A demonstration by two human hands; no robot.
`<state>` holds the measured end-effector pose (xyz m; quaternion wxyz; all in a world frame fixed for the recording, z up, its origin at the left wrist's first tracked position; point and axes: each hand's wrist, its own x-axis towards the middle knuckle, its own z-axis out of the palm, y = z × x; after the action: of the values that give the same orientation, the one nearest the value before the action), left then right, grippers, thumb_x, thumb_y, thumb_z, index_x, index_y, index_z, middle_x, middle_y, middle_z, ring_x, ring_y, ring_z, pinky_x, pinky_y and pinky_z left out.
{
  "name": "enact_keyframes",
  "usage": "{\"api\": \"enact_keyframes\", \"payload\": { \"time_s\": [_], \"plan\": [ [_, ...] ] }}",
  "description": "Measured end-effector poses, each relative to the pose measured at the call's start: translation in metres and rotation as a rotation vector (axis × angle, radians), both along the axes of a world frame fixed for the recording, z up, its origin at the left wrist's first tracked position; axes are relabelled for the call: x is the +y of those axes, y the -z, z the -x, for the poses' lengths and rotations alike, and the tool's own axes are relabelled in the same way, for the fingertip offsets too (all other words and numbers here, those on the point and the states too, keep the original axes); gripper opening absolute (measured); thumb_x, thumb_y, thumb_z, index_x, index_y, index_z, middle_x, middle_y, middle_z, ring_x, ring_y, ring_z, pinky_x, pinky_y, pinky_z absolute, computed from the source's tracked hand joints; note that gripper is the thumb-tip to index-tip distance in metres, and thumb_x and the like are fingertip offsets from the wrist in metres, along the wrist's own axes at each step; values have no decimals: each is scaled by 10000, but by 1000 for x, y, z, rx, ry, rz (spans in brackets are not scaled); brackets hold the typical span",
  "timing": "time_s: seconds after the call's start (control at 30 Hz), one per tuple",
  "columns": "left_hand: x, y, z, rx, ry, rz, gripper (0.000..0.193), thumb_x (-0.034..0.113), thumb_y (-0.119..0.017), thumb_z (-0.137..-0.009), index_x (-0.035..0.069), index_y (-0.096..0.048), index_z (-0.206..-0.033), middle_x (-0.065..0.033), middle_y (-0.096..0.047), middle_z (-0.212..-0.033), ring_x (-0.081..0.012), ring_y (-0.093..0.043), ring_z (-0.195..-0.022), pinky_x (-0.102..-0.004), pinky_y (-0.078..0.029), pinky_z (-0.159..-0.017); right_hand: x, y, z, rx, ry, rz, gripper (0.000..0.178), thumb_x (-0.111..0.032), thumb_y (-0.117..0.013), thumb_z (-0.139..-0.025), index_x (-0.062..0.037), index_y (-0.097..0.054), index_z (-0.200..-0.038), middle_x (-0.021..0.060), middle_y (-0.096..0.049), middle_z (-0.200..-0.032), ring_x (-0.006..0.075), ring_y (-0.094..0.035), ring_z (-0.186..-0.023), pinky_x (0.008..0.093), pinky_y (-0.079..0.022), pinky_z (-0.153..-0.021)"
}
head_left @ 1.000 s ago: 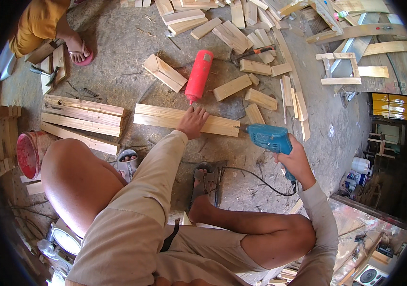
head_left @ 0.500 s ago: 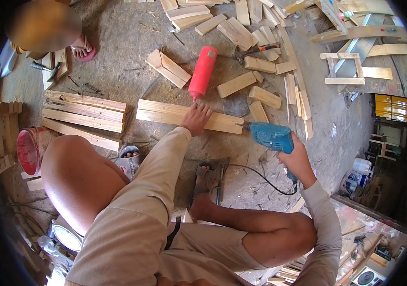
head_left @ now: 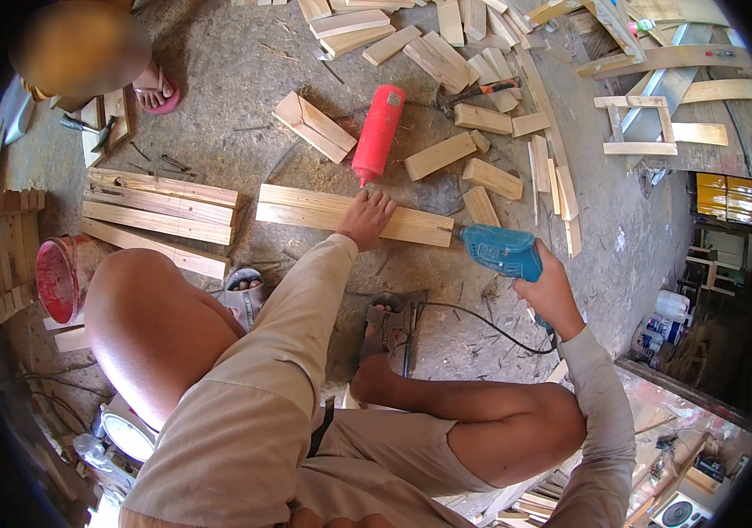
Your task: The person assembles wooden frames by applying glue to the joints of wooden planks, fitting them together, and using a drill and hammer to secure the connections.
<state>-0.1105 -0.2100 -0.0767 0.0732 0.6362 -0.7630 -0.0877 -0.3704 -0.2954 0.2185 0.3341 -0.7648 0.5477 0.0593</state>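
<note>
A light wooden board lies crosswise on the concrete floor in front of me. My left hand is closed over its middle, pressing it down, with the fingers reaching the far edge. In my right hand is a blue power drill, gripped by its handle. The drill points left, and its tip meets the board's right end; whether the bit is inside the wood I cannot tell. Just beyond my left fingers lies a red bottle, its nozzle almost at them.
Several planks lie at left, beside a red bucket. Loose wood blocks and a hammer lie beyond the board. The drill's black cord curves near my foot. Another person's foot shows at far left.
The whole view has shifted slightly, moving the floor items a little to the right in the picture. Both hands keep their places on the board and the drill.
</note>
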Motion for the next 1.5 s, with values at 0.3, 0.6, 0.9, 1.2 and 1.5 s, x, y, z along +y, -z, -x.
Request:
{"api": "enact_keyframes", "payload": {
  "time_s": [0.3,0.6,0.9,1.2,1.5],
  "plan": [
    [0,5,2,-4,-14,64,583,270,-767,-677,81,-535,-1177,-58,-544,-1087,-230,-523,-1115,-388,-382,-961,-2,0,2,-39,-4,-7,631,-44,-675,-734,82,-517,-1331,294,-679,-1028,426,-690,-981,392,-531,-863],
    [0,3,2,-29,-9,31,619,281,-766,-695,68,-527,-1225,-64,-544,-1124,-234,-515,-1144,-395,-381,-969,-4,1,1,-30,-37,18,629,-34,-667,-733,67,-520,-1336,301,-672,-1038,428,-684,-991,397,-526,-872],
    [-1,5,1,-1,-11,6,627,278,-758,-684,57,-526,-1222,-77,-542,-1126,-243,-521,-1158,-388,-387,-969,-3,-9,-18,22,-79,43,652,-46,-694,-722,65,-523,-1341,307,-672,-1057,431,-680,-1011,398,-522,-892],
    [1,8,3,37,-22,56,680,312,-810,-645,56,-536,-1213,-82,-560,-1147,-248,-527,-1177,-400,-382,-996,-12,0,-5,-60,-9,-34,501,-21,-681,-734,47,-572,-1218,208,-686,-925,336,-697,-821,383,-545,-743],
    [-1,2,1,87,-4,15,718,321,-830,-645,54,-539,-1245,-83,-568,-1167,-254,-528,-1184,-412,-388,-1008,1,-25,15,-163,142,-124,451,20,-658,-759,17,-593,-1205,85,-657,-856,137,-636,-646,293,-513,-572]
  ]
}}
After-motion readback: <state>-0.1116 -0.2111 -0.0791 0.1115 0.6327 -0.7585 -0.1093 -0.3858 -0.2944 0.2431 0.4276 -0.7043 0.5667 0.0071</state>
